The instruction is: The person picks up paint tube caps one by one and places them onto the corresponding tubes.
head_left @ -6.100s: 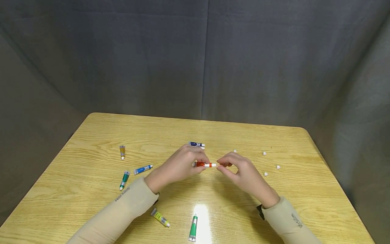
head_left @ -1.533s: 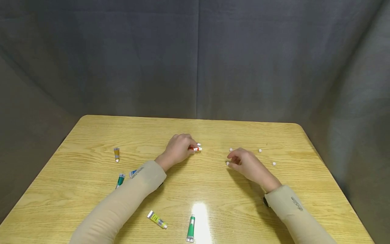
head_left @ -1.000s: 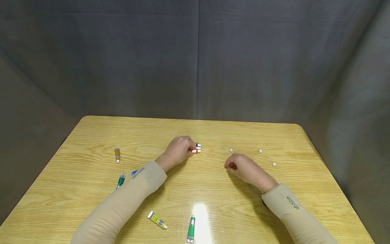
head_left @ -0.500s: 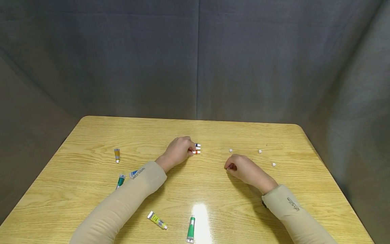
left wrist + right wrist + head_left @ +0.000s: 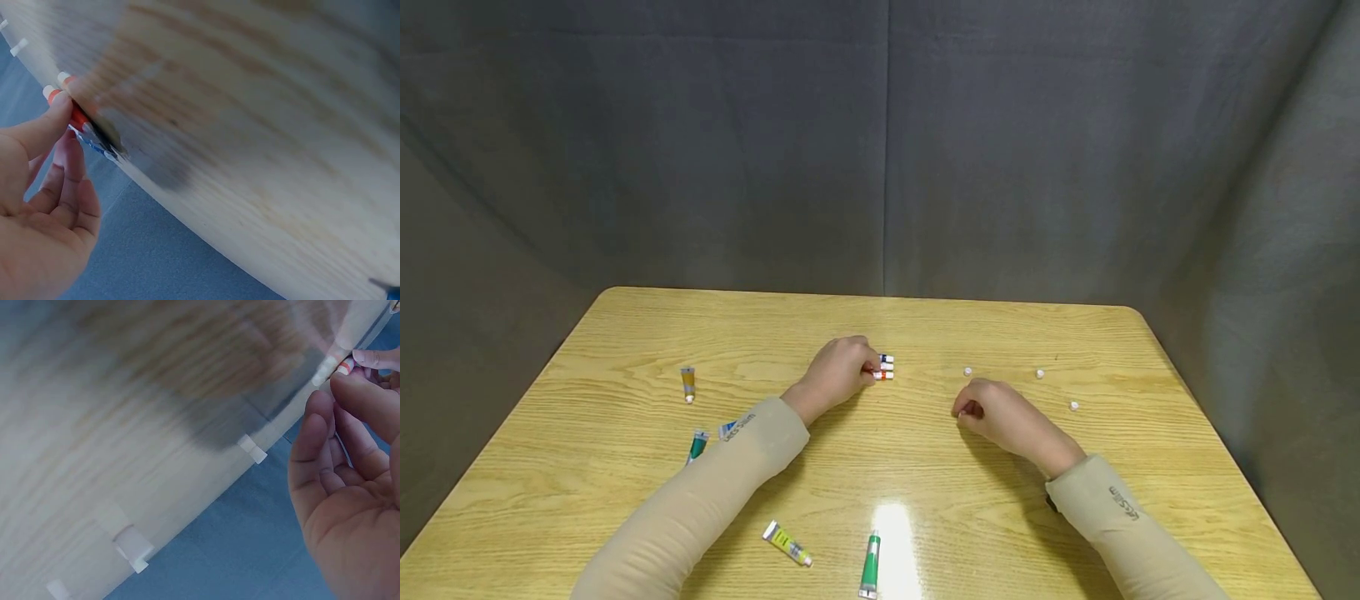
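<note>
My left hand point(image 5: 838, 372) pinches a red paint tube point(image 5: 79, 117) between thumb and fingers, low at the table. Its white-capped end points right. Just behind it lie two more tubes in a row, one a dark blue tube point(image 5: 887, 358); the other shows only its white end, its body hidden by the hand. My right hand point(image 5: 996, 414) is lowered to the table right of the tubes, thumb and fingertips curled together. A small white cap showed at these fingertips moments ago and is hidden behind them now. In the right wrist view, the thumb point(image 5: 359, 394) almost meets the fingertips.
Loose white caps point(image 5: 1040, 374) lie scattered right and behind my right hand. At left are an ochre tube point(image 5: 688, 385), a dark green tube point(image 5: 697, 445) and a blue tube point(image 5: 727, 429), partly under my sleeve. Yellow point(image 5: 787, 543) and green point(image 5: 870, 565) tubes lie in front.
The left hand has carried the red tube from mid-table back to the row and lowered it there. The right hand has come away from it with a cap and lowered. The last half second shows little movement.
</note>
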A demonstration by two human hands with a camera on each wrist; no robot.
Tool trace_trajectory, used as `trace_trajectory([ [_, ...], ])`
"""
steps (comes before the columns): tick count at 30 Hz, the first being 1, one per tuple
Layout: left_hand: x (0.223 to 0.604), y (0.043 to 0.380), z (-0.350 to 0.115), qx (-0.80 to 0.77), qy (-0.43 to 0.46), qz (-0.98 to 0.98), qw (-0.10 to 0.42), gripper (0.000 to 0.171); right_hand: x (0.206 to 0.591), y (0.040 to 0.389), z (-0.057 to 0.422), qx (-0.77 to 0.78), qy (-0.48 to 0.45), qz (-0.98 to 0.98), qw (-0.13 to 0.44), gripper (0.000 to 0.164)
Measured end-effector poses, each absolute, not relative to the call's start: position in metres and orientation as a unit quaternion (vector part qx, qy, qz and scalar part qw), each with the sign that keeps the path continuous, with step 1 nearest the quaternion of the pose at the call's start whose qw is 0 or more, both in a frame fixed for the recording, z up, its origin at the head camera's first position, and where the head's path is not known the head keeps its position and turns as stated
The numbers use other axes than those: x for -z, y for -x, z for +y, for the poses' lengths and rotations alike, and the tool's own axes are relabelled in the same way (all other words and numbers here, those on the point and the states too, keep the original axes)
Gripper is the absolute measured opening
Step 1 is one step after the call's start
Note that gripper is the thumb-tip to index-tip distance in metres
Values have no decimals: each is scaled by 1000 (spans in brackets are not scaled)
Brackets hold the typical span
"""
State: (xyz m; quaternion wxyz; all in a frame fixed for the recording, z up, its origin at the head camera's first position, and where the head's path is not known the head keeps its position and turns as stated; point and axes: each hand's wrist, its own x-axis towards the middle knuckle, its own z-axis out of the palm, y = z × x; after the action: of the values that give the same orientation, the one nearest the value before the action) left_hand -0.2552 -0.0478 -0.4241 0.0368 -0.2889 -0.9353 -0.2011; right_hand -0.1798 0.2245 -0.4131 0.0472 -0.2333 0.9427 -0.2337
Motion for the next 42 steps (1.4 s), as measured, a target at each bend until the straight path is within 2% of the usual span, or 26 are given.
trace_trajectory([
  [7, 413, 254, -51, 204, 290, -934, 35, 17, 406, 180, 227, 237, 242, 941, 24, 7],
  [13, 395, 248, -58, 202, 306, -929, 46, 18, 399, 178, 228, 236, 238, 942, 12, 7],
  [29, 356, 220, -113, 164, 325, -929, 67, 26, 391, 169, 237, 255, 207, 943, -58, 15],
  [36, 358, 209, -141, 150, 307, -937, 69, 29, 392, 166, 242, 264, 213, 937, -86, 17],
  [42, 374, 199, -163, 131, 286, -948, 40, 30, 395, 163, 244, 267, 218, 933, -103, 15],
])
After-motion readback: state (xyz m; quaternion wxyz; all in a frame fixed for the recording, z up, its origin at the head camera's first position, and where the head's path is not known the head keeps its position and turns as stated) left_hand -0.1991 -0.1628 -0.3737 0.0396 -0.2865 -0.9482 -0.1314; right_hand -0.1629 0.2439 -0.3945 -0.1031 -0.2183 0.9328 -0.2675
